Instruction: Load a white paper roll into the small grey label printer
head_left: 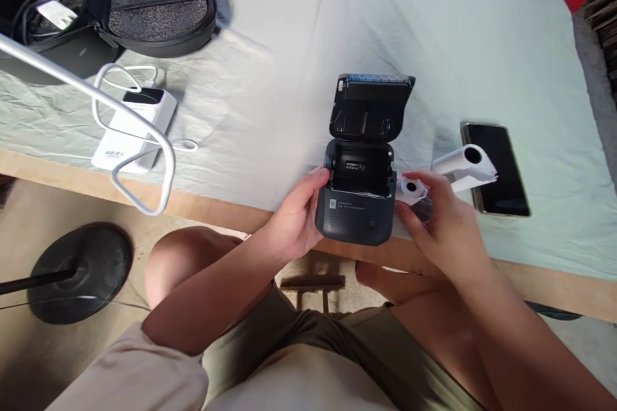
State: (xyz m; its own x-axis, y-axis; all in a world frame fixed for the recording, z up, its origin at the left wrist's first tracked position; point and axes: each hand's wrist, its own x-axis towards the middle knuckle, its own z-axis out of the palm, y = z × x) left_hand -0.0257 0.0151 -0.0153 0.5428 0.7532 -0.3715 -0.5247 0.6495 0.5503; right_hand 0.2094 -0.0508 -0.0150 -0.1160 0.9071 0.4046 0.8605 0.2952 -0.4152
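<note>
So I've got my left hand [294, 221] wrapped around the left side of the little black printer [359, 196] at the centre of the frame, and it sits right at the table edge [216, 209] with its front hanging over my lap, so if that grip slackens it could tip off. My right hand [436, 221] is pinched shut on a small paper roll [411, 189] just right of the printer, touching its side. The lid [371, 106] stands open and the bay looks empty. Biggest worry: the roll's loose end unspools or goes in the wrong way round and jams — I can't tell from here which way the tail faces. Just beyond, a second roll [465, 164] lies half on the phone [496, 167] at centre right, easy to knock rolling. Further off at the left, the power bank [137, 131] cable loops around, and the open pouch [144, 0] sits upper left — well clear.
</note>
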